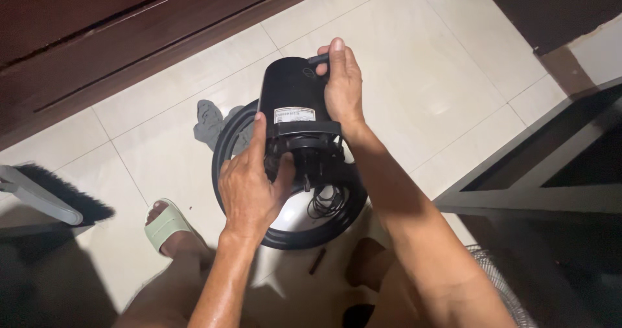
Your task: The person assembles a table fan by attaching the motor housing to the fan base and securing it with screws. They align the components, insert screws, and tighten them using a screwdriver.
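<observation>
The person crouches on the tiles, working on a fan motor (293,101) held above the round black guard ring (285,237). The right hand (342,85) is closed around the housing's far side; the left hand (249,189) clasps its near end by the neck. This looks like mid-disassembly; the next move likely calls for a steady grip and a careful twist.

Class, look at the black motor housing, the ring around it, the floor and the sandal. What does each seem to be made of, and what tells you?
Motor housing: probably moulded plastic, smooth black with a soft sheen.
Ring: black, rounded and slightly glossy; plastic or coated metal, cannot tell.
Floor: glazed ceramic tile, pale and reflective, with grout lines.
Sandal: likely soft rubber or foam, matte pale green.
</observation>
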